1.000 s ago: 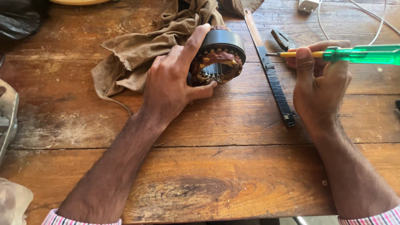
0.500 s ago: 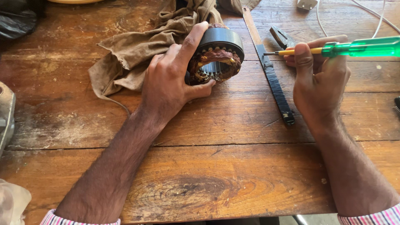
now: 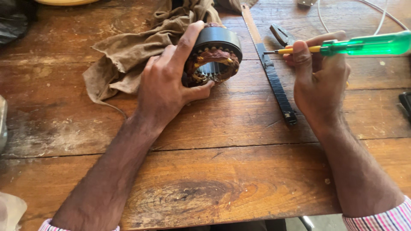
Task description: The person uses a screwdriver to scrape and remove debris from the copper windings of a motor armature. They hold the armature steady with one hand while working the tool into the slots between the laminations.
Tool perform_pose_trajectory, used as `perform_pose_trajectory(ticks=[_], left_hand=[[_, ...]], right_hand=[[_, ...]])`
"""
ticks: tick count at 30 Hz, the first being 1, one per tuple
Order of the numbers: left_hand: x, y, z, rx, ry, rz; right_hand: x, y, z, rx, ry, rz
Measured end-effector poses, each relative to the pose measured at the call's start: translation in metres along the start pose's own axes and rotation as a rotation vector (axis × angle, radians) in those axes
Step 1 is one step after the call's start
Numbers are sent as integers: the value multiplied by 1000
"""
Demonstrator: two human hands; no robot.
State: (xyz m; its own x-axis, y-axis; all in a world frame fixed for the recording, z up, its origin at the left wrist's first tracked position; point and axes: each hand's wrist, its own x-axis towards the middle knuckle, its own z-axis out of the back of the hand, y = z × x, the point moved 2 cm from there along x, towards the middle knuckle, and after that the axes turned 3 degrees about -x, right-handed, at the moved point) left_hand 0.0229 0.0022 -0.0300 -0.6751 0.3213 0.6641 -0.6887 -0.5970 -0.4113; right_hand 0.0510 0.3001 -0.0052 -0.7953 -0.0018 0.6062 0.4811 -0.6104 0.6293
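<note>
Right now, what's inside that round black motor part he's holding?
Inside the motor part, reddish-brown wire coils ring the opening, with grey metal slots at the centre. The left hand covers its near-left side; its far end is out of sight.

Under my left fingers [image 3: 188, 47] sits a round black metal motor stator with reddish-brown copper windings [image 3: 214, 57]. My right fingers [image 3: 299, 51] pinch a screwdriver with a clear green handle and yellow shaft sleeve [image 3: 364, 43]. Beyond my left fingers lies a drab khaki cloth [image 3: 128, 55] on the weathered brown wooden tabletop [image 3: 222, 171]. My cuffs [image 3: 376, 220] are striped pink, white and blue.

Brown rag [image 3: 137, 51]; black strap [image 3: 274, 81]; white cable [image 3: 376, 21]
</note>
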Motion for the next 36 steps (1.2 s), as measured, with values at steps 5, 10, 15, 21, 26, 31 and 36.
perform_pose_trajectory(ticks=[5, 10, 15, 21, 26, 31, 36], left_hand=[[0, 3, -2, -5, 4, 9], [-1, 1, 0, 20, -1, 0], [-1, -3, 2, 18, 15, -1], [0, -5, 4, 20, 17, -3], [1, -5, 5, 25, 13, -16], [1, -4, 4, 27, 31, 2], [1, -4, 1, 18, 24, -1]], right_hand=[[1, 1, 1, -18, -14, -14], [7, -1, 5, 24, 22, 31], [7, -8, 7, 17, 50, 25], [4, -1, 4, 12, 55, 22], [4, 12, 3, -35, -22, 65], [13, 1, 16, 93, -165, 87], [12, -9, 30, 56, -158, 194]])
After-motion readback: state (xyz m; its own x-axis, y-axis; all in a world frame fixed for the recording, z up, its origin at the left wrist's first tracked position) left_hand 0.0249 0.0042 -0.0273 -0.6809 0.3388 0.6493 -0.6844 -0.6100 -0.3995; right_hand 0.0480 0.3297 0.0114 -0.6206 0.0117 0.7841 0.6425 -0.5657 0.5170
